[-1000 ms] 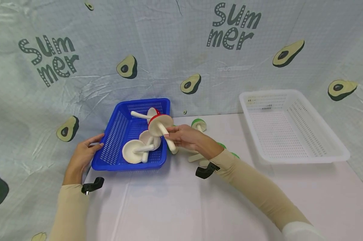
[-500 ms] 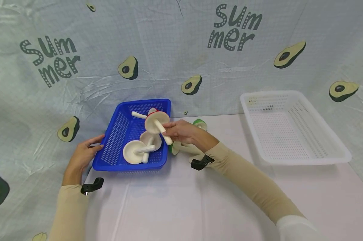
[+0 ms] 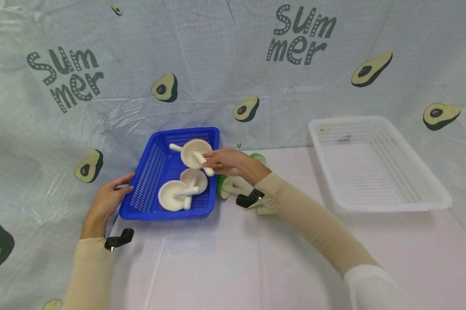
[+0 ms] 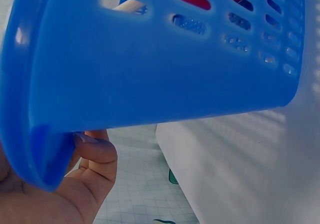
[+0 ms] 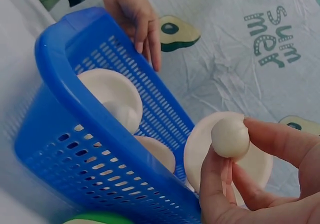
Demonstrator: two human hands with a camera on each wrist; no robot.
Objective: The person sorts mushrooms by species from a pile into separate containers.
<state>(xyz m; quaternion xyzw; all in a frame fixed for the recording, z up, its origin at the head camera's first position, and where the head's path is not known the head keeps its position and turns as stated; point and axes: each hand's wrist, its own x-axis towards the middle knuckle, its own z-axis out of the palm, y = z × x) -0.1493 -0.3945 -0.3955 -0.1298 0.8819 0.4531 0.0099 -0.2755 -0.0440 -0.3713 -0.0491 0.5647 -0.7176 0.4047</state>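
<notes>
The right hand (image 3: 226, 162) is over the blue basket (image 3: 149, 170), pinching the stem of a toy mushroom (image 3: 195, 153) between thumb and fingers. The mushroom hangs above the basket's far right corner, pale underside of the cap turned this way, stem pointing out toward the hand. From the right wrist view the rounded stem end sits squeezed between the thumb and fingertips (image 5: 280, 139), with the cap behind it and the basket's wall (image 5: 100, 129) just below.

The left hand (image 3: 108, 199) is at the basket's near left edge. The left wrist view shows its thumb (image 4: 95, 151) curled under the rim (image 4: 40, 154), so it grips the basket there; the fingers lie along the outside of the wall.

Inside the basket lie more mushrooms: one (image 3: 173, 194) near the front wall, cap on its side, another (image 3: 194, 180) just behind it with their stems crossing, and a stem (image 3: 175, 147) poking out at the back, its cap hidden behind the held one.

Just right of the basket, on the table (image 3: 233, 267), a green-capped mushroom (image 3: 224, 187) lies beside the wall, and another green cap (image 3: 257, 157) shows behind the right wrist. Well off to the basket's right sits a white basket (image 3: 376, 165). Behind everything hangs a cloth (image 3: 217, 64) printed with avocados.
</notes>
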